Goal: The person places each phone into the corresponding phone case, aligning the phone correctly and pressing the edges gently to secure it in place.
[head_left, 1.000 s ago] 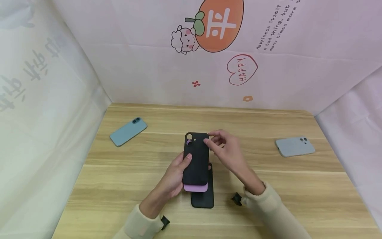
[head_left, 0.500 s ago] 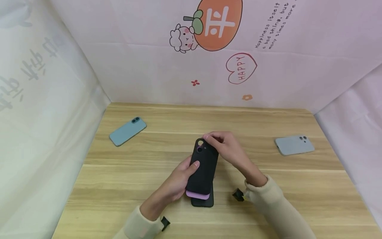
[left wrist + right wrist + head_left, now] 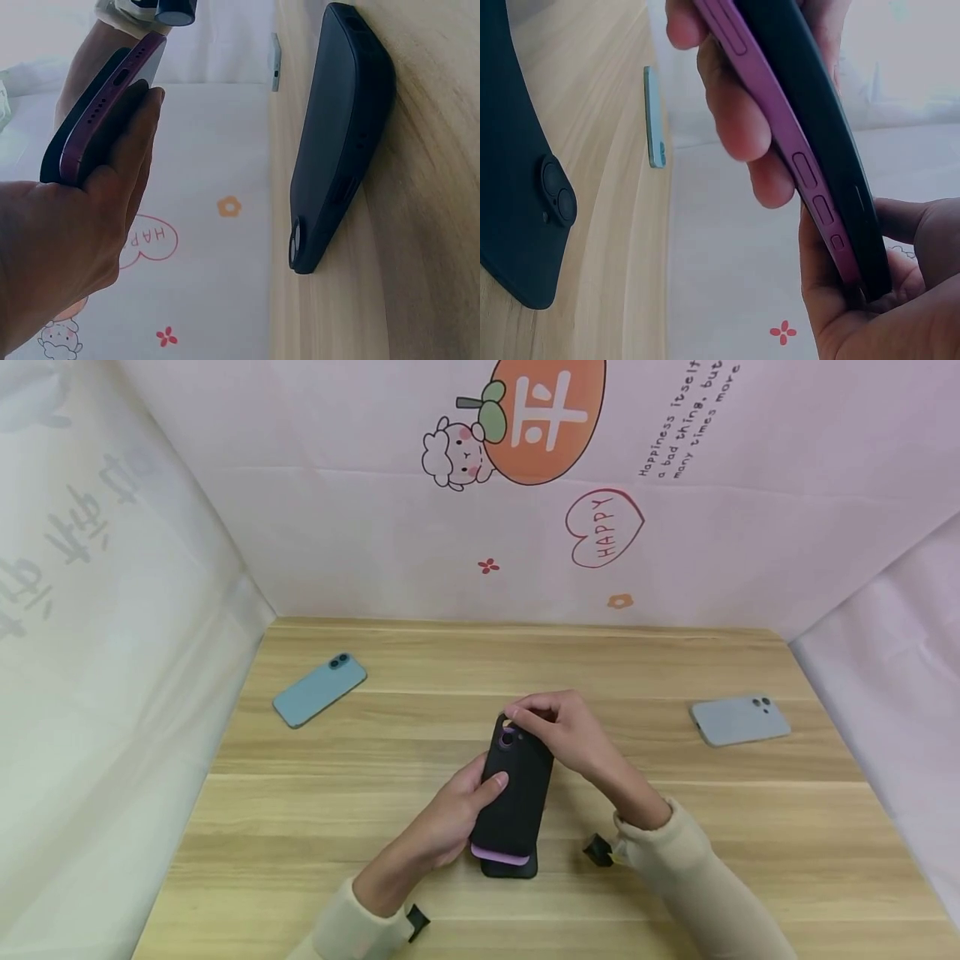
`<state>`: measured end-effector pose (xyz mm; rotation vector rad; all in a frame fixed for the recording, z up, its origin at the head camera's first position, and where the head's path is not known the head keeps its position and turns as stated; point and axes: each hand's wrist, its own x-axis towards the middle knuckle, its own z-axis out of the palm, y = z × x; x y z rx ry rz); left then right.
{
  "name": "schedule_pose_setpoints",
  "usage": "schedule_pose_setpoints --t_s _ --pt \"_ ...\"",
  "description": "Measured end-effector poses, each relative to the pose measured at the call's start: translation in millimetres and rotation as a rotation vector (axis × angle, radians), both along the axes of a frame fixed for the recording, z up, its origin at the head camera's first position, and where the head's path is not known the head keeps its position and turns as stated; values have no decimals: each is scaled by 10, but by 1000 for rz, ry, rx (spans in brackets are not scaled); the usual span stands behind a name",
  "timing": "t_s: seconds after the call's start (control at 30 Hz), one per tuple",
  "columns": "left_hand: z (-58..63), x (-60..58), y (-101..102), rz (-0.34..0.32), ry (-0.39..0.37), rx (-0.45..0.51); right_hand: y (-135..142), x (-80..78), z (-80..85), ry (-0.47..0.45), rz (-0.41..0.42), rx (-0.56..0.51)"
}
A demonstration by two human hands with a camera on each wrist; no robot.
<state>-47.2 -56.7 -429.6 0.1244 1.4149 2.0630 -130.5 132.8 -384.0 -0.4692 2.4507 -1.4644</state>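
While the left hand (image 3: pixel 457 814) grasps a glossy purple phone (image 3: pixel 501 856) with its thumb pressed on a matte black phone case (image 3: pixel 519 802) laid over its back, the right hand (image 3: pixel 564 731) pinches the pair's upper end, at 12 o'clock. Phone and case sit at the middle of the pale wood-grain table (image 3: pixel 300 827), raised above it; a purple strip shows past the case's 6 o'clock edge. Lower, also toward 6 o'clock, a black phone-shaped thing with two round lenses (image 3: pixel 341 127) lies on the table. From the held pair, a light-blue phone (image 3: pixel 320 690) lies at 10 o'clock and a silvery-grey phone (image 3: pixel 740 721) between 2 and 3, both lens side up.
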Motion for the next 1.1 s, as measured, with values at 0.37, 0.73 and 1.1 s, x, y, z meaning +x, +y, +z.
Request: schedule_pose_setpoints --t_s 0.37,0.73,1.1 --pt "39 19 -12 -10 10 16 -9 49 18 -11 15 -3" --pt "38 22 -13 -20 23 17 0 79 7 6 28 -14" --pt "-2 17 0 -13 37 -5 -2 78 -24 17 30 -24"
